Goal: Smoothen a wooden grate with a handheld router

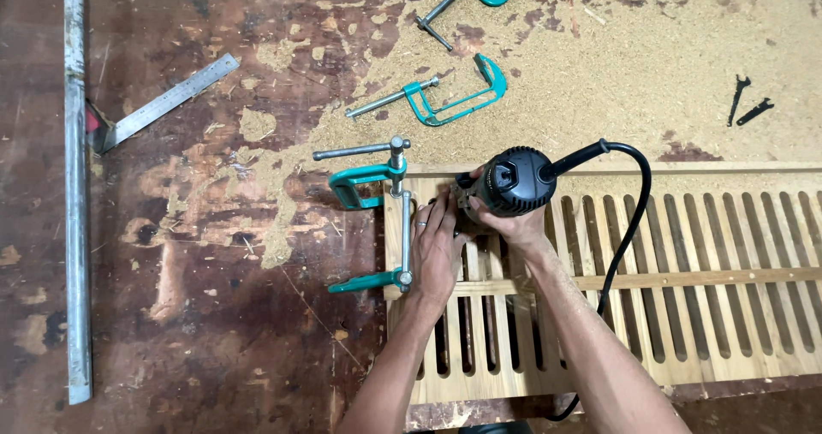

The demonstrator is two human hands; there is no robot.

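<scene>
Sawdust covers our brown tabletop (197, 331). Near the middle of the frame, our right hand (512, 225) wraps tight around a black power tool (512, 181) standing on the slatted wood panel (685, 314). Our left hand (435, 250) lies flat, fingers spread, beside a green clamp (372, 220).

Worn reddish-brown worktop (197, 331) seen from above, surface scuffed and blotched with pale patches, pale sawdust (599, 66) heaped across the upper right, thinner drifts scattered toward the centre, even light cast throughout
</scene>
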